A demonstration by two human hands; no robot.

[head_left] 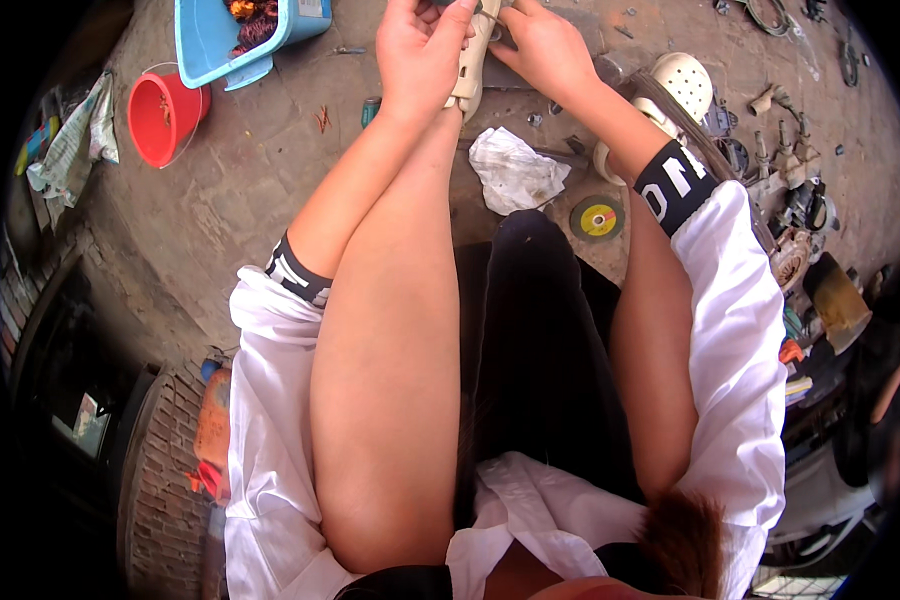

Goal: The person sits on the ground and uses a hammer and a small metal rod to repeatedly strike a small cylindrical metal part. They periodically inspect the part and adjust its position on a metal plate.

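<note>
At the top edge, my left hand (420, 55) is closed, its fingers curled and the thumb bent over something dark that I cannot make out. My right hand (550, 55) faces it with fingers bent inward, around something the frame's edge cuts off. Between the two hands is the cream clog (473, 70) on my left foot; a thin brownish piece crosses above it. Nearer to me lie a crumpled white cloth (516, 170) and a round cutting disc (597, 218) with a yellow-green label. My other cream clog (682, 88) is beyond my right forearm.
A light-blue tub (210, 45) with dark and orange contents and a red bucket (152, 120) stand at the far left. A small teal can (370, 110) is by my left wrist. Greasy metal parts (785, 160) and a wooden plank (715, 155) lie at the right.
</note>
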